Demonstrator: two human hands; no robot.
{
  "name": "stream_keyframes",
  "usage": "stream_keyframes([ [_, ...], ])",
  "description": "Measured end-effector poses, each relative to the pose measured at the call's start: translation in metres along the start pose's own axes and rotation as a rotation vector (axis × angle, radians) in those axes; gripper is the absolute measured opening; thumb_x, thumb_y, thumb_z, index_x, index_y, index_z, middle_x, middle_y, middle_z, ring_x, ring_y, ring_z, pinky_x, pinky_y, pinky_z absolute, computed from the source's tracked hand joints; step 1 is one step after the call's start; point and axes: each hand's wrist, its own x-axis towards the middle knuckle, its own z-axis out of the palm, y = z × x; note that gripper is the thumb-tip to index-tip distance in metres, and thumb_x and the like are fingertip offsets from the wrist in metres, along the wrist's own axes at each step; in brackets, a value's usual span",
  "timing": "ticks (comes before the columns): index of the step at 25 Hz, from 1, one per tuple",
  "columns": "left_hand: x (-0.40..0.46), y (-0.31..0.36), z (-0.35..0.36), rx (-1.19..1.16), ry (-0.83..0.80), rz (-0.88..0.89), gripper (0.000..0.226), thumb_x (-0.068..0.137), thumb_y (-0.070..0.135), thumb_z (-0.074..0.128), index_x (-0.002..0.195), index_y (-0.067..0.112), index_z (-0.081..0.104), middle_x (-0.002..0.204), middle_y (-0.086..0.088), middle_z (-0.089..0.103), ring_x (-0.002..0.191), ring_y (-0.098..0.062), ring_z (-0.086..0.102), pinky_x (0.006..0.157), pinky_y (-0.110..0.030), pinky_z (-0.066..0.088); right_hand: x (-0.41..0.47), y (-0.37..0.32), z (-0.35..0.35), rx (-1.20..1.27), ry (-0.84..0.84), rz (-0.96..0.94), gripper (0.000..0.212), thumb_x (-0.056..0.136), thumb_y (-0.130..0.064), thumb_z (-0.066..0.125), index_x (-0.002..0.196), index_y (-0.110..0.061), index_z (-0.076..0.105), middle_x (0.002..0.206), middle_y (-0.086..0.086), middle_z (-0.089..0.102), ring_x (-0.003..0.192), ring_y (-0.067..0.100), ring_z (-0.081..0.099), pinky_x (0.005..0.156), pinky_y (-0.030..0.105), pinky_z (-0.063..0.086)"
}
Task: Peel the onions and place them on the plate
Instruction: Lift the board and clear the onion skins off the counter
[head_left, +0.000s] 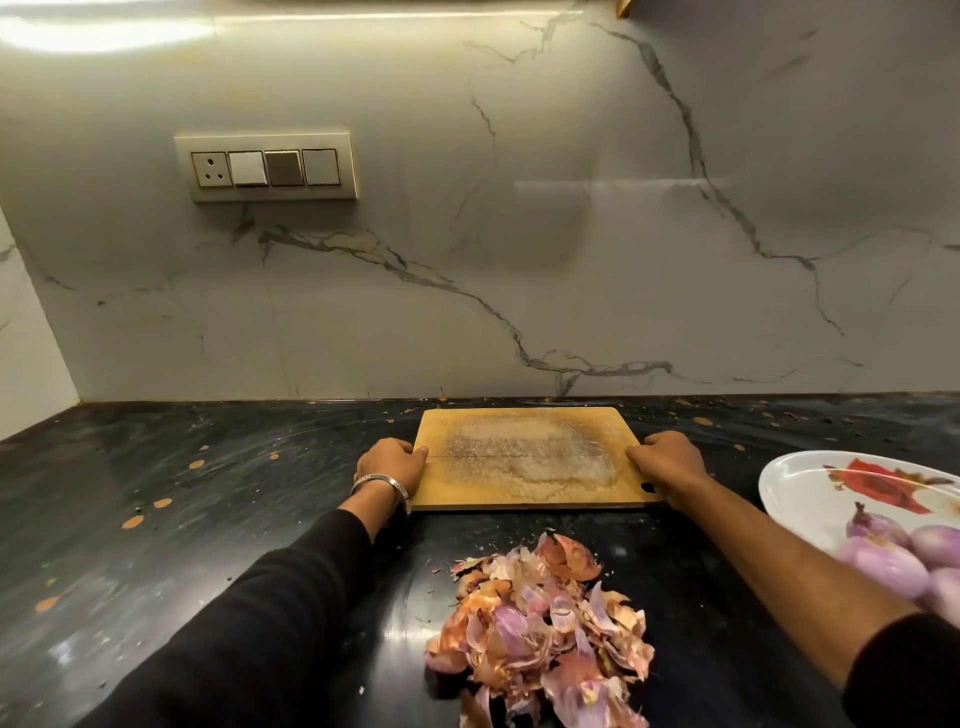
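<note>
Several peeled purple onions (891, 564) lie on a white plate (795, 478) with a red flower print at the right edge. A heap of onion skins (545, 629) sits on the black counter in front of me. Beyond it lies a bare wooden cutting board (524, 457). My left hand (392, 462) grips the board's left edge, and my right hand (667, 460) grips its right edge. Both sets of fingers curl round the board's sides.
The black speckled counter (208, 519) stretches left and meets a marble backsplash (519, 260) right behind the board. A switch and socket panel (266, 167) is set in the wall at the upper left. A metal bangle (382, 480) is on my left wrist.
</note>
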Motion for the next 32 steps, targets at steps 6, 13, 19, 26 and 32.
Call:
stream_keyframes([
  [6, -0.045, -0.003, -0.02, -0.167, -0.121, 0.078, 0.062, 0.099, 0.048, 0.049, 0.145, 0.007, 0.044, 0.148, -0.011, 0.047, 0.135, -0.03, 0.045, 0.113, -0.044, 0.036, -0.056, 0.011, 0.0, 0.101, 0.116, -0.073, 0.051, 0.092, -0.023, 0.064, 0.137, -0.001, 0.052, 0.137, 0.017, 0.056, 0.116, 0.03, 0.058, 0.086, 0.034, 0.045],
  [13, -0.146, -0.018, -0.026, -0.081, -0.175, 0.325, 0.071, 0.099, 0.06, 0.026, 0.145, 0.009, 0.042, 0.151, -0.012, 0.043, 0.139, -0.029, 0.039, 0.113, -0.037, 0.029, -0.151, 0.03, -0.002, 0.205, 0.105, -0.134, 0.044, 0.1, -0.041, 0.052, 0.135, -0.013, 0.058, 0.118, 0.005, 0.063, 0.102, 0.017, 0.06, 0.085, 0.038, 0.05],
  [19, -0.224, 0.012, -0.018, -0.306, -0.406, 0.385, 0.104, 0.077, 0.081, 0.021, 0.155, 0.014, 0.021, 0.161, -0.005, 0.025, 0.146, -0.018, 0.027, 0.117, -0.032, 0.019, -0.217, 0.002, 0.014, 0.249, -0.175, -0.335, 0.054, 0.102, -0.054, 0.039, 0.134, -0.015, 0.056, 0.141, 0.008, 0.055, 0.122, 0.018, 0.053, 0.104, 0.038, 0.043],
  [26, -0.228, -0.043, -0.045, 0.24, -0.486, 0.601, 0.153, 0.037, 0.1, 0.051, 0.147, 0.032, -0.031, 0.163, 0.0, -0.016, 0.15, -0.023, -0.011, 0.121, -0.052, -0.008, -0.244, 0.053, -0.021, -0.232, -0.444, -0.643, 0.132, 0.059, -0.09, 0.066, 0.151, -0.05, -0.019, 0.166, -0.011, -0.009, 0.153, 0.01, -0.004, 0.125, 0.044, 0.007],
  [32, -0.222, -0.026, -0.018, 0.301, -0.401, 0.623, 0.143, 0.057, 0.085, 0.066, 0.147, 0.033, -0.032, 0.165, -0.005, -0.006, 0.152, -0.027, -0.003, 0.122, -0.053, -0.005, -0.228, 0.029, 0.001, -0.285, -0.441, -0.729, 0.134, 0.056, -0.089, 0.066, 0.145, -0.054, -0.027, 0.165, -0.007, -0.021, 0.151, 0.01, -0.018, 0.125, 0.05, 0.006],
])
